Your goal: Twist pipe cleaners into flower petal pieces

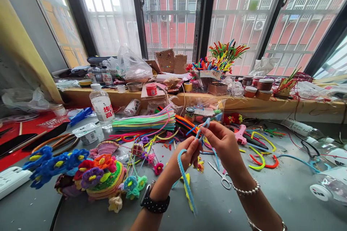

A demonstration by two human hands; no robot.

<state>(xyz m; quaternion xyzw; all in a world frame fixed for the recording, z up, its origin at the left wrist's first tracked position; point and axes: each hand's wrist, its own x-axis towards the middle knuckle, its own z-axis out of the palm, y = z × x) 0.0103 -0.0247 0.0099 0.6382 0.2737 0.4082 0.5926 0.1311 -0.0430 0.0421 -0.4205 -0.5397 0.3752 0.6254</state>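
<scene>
Both hands meet over the middle of the grey table, working on a light-blue pipe cleaner (pixel 182 166). My left hand (pixel 189 150) pinches it, and one long end hangs down past the wrist. With thumb and forefinger, my right hand (pixel 220 140) grips a bent loop of the blue pipe cleaner just above the left fingertips. How the strands cross between the fingers is partly hidden. Below the hands lies a yellow pipe cleaner piece (pixel 188 191). Small scissors (pixel 224 180) rest on the table beside the right wrist.
Pipe-cleaner flowers (pixel 93 177) are heaped at the left. Behind them lie a bundle of pastel pipe cleaners (pixel 145 122) and a water bottle (pixel 102 106). A pink glue gun (pixel 240 135) is right of the hands. Plastic bottles (pixel 330 187) lie at the right edge.
</scene>
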